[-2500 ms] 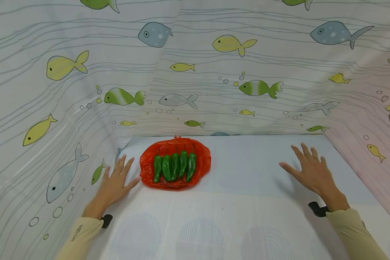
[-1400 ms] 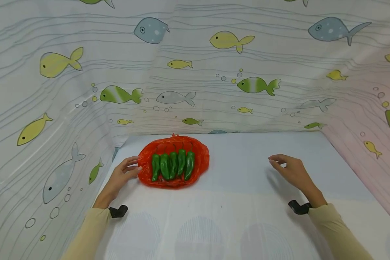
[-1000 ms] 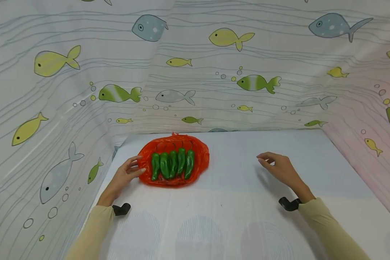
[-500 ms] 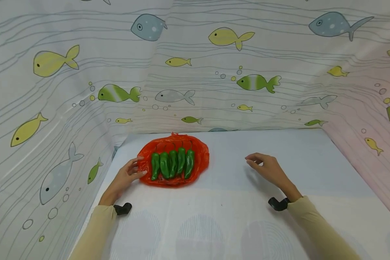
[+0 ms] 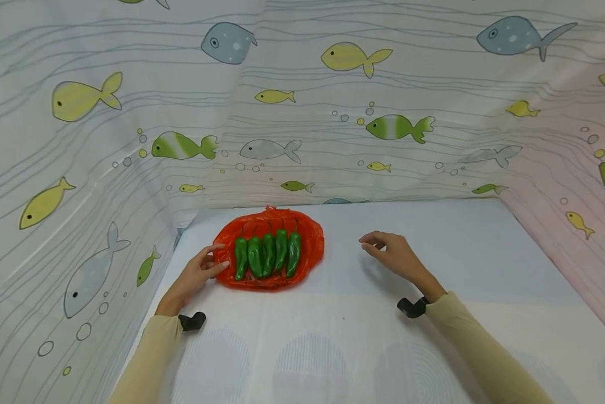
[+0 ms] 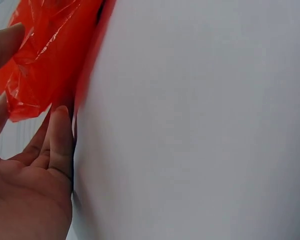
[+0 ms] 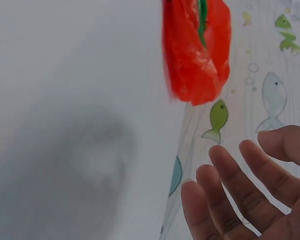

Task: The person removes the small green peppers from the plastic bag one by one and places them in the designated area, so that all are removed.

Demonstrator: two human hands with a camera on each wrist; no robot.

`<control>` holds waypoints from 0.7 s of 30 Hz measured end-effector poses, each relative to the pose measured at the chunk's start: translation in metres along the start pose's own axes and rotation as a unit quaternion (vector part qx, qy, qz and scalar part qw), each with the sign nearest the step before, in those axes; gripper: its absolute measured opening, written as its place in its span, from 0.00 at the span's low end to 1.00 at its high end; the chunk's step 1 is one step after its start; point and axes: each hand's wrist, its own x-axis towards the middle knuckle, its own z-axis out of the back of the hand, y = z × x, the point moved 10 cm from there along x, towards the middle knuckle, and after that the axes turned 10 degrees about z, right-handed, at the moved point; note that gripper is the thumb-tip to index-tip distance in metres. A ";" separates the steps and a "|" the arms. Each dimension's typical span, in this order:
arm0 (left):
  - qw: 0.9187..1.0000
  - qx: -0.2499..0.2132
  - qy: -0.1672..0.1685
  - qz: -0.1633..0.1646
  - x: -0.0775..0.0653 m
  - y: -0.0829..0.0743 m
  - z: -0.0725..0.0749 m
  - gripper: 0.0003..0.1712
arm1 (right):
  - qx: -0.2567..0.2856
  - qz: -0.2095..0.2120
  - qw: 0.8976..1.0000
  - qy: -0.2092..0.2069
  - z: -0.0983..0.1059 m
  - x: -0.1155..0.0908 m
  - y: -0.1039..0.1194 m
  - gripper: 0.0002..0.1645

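Note:
Several green chili peppers (image 5: 268,255) lie side by side on a red plastic bag (image 5: 312,247), stems pointing away from me. My left hand (image 5: 196,275) is at the bag's left edge, thumb and fingers spread apart around it. In the left wrist view, the fingers (image 6: 60,135) reach the underside of the red plastic (image 6: 50,65), with the thumb side apart from them. My right hand (image 5: 393,255) hovers over the table to the right of the bag, fingers loosely bent and holding nothing. The right wrist view shows its relaxed fingers (image 7: 240,185) apart from the bag.
The bag rests on a white table (image 5: 342,348) with pale round prints, toward its far left. A fish-patterned sheet (image 5: 302,112) hangs behind and along both sides. A black wrist strap mount (image 5: 413,307) sits on each of my wrists.
Both hands have moved in from the sides. The left reached the bag's left edge and stayed there; the right keeps moving left toward the bag, its fingers more bent. The peppers stay put.

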 end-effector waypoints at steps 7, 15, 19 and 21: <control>1.000 0.002 -0.009 0.016 0.003 0.005 0.003 0.39 | 0.009 0.012 1.000 0.017 -0.016 0.023 0.016 0.13; 1.000 -0.008 -0.005 0.020 0.004 0.001 -0.003 0.39 | 0.030 0.012 0.999 0.034 -0.033 0.036 0.027 0.13; 1.000 -0.004 -0.006 0.017 0.003 -0.002 -0.002 0.40 | 0.033 0.011 0.999 0.036 -0.043 0.046 0.033 0.13; 1.000 -0.001 -0.005 0.014 0.000 -0.008 -0.002 0.39 | 0.038 0.014 0.998 0.039 -0.047 0.052 0.039 0.14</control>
